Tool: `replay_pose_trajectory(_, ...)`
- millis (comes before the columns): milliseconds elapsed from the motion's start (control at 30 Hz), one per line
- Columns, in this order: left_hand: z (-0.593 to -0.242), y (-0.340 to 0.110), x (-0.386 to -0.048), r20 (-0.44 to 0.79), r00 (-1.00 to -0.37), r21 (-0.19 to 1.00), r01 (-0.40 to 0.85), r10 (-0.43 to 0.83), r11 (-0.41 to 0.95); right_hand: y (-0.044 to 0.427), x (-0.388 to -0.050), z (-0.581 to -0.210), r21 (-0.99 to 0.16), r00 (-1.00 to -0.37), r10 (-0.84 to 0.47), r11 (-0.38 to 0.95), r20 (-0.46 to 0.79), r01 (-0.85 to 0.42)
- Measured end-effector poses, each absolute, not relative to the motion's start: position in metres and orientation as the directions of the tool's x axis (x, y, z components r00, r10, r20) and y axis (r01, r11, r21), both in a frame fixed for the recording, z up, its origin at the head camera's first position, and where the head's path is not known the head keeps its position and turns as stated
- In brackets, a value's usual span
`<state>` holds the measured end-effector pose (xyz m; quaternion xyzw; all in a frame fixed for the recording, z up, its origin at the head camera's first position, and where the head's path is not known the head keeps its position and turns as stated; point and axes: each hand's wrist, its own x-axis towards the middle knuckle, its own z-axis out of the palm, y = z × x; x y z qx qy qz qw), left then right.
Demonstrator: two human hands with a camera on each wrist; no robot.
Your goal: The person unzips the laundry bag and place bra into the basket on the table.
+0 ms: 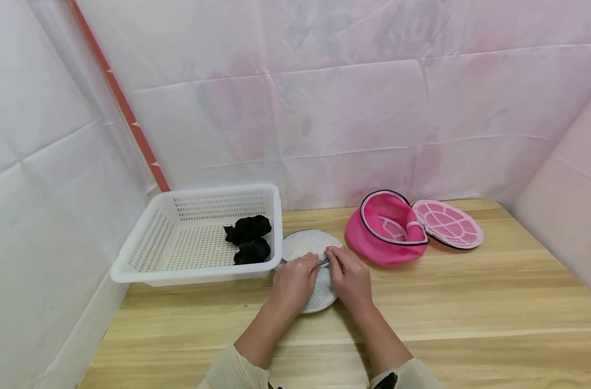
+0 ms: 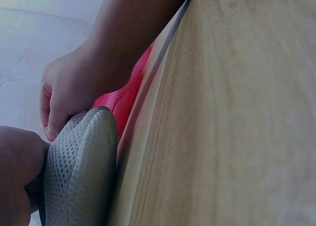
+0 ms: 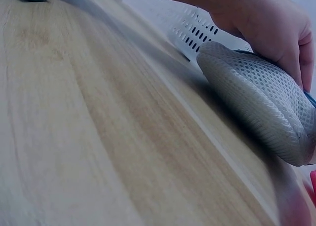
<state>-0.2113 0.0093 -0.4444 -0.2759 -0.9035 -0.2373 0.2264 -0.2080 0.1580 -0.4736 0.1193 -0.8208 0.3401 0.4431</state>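
A round white mesh laundry bag (image 1: 320, 300) with a grey zipper edge lies on the table in front of me. My left hand (image 1: 294, 282) pinches the grey edge from the left, and my right hand (image 1: 352, 276) pinches it close by on the right. The fingertips nearly meet at the middle of the bag. In the left wrist view the bag (image 2: 81, 171) shows its thick, padded mesh side below the hands. The right wrist view shows the same mesh bag (image 3: 261, 97) from the other side. The fingers hide the zipper pull.
A white plastic basket (image 1: 193, 278) stands at the left with two black cloth bundles (image 1: 249, 229) inside. To the right sits a pink mesh laundry bag (image 1: 385, 254), its round lid (image 1: 451, 224) folded open beside it. White sheeting (image 1: 344, 119) hangs behind the wooden table (image 1: 470, 324).
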Motion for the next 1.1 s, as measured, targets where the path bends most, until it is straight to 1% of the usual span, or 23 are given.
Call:
replay_pose_trajectory(167, -0.4465, 0.0088, -0.2123, 0.551, -0.734, 0.3, 0.618, 0.397, 0.726, 0.1584, -0.2081, -0.4731, -0.453, -0.572, 0.114, 0.741, 0.813, -0.496)
replay_pose_trajectory(267, -0.4464, 0.0081, -0.2117, 0.537, -0.743, 0.31, 0.614, 0.399, 0.726, 0.158, -0.2077, -0.4736, -0.449, -0.575, 0.112, 0.748, 0.81, -0.488)
replay_pose_trajectory(433, -0.4453, 0.0079, -0.2112, 0.512, -0.759, 0.335, 0.607, 0.401, 0.721, 0.1576, -0.2072, -0.4744, -0.45, -0.554, 0.126, 0.74, 0.823, -0.5)
replay_pose_trajectory(533, -0.4446, 0.0086, -0.2118, 0.525, -0.753, 0.332, 0.61, 0.396, 0.72, 0.1577, -0.2076, -0.4739, -0.457, -0.546, 0.139, 0.732, 0.826, -0.506)
replay_pose_trajectory(667, -0.4451, 0.0088, -0.2121, 0.546, -0.746, 0.323, 0.607, 0.381, 0.726, 0.1572, -0.2077, -0.4741, -0.477, -0.556, 0.149, 0.716, 0.817, -0.509)
replay_pose_trajectory(733, -0.4461, 0.0088, -0.2118, 0.551, -0.745, 0.325, 0.607, 0.377, 0.725, 0.1566, -0.2073, -0.4745, -0.476, -0.551, 0.152, 0.715, 0.821, -0.512)
replay_pose_trajectory(933, -0.4464, 0.0093, -0.2096, 0.608, -0.706, 0.32, 0.636, 0.362, 0.702, 0.1546, -0.206, -0.4737, -0.456, -0.529, 0.139, 0.712, 0.837, -0.535)
replay_pose_trajectory(1100, -0.4457, 0.0098, -0.2127, 0.687, -0.636, 0.289, 0.683, 0.351, 0.671, 0.1505, -0.2037, -0.4689, -0.445, -0.539, 0.114, 0.717, 0.834, -0.536)
